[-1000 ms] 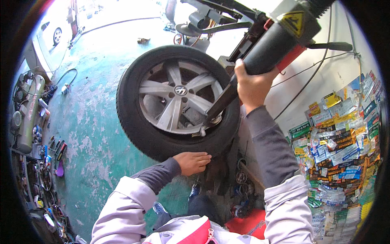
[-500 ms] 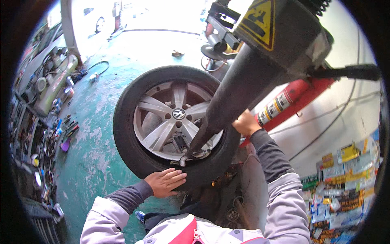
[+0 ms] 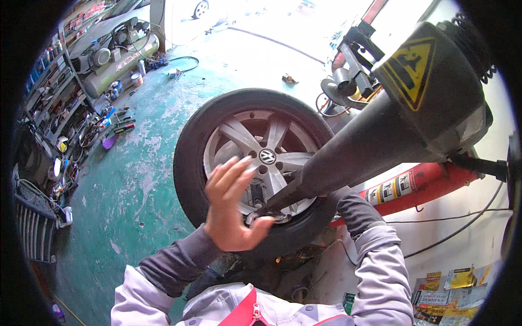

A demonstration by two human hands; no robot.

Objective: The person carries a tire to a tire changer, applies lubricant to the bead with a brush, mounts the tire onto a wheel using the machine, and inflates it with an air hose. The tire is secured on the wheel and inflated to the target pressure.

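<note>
From the head view, I see the person's left hand (image 3: 231,209) raised over the lower edge of a wheel (image 3: 293,160), its fingers stretched out, a little parted and smeared by blur, with nothing in their hold. The thumb stands out to the right, overlapping the metal tool head (image 3: 272,216) in my line of sight; whether they touch, I can't tell. The right hand is all but lost beyond its dark cuff (image 3: 359,213), close under a thick black machine arm (image 3: 359,149), so I can't tell how its fingers stand or what they grip. The wheel is in the middle, its silver five-spoke face turned up toward the person and the black tyre (image 3: 190,174) around it. The arm slants down across it from the upper right, its tip at the near edge of the rim, a yellow warning triangle (image 3: 410,68) on its upper end. Beneath the arm lies a red cylinder (image 3: 429,185). Off to the left, on the worn green floor (image 3: 136,217), I notice a compressor (image 3: 122,65) and scattered hand tools (image 3: 125,127).
</note>
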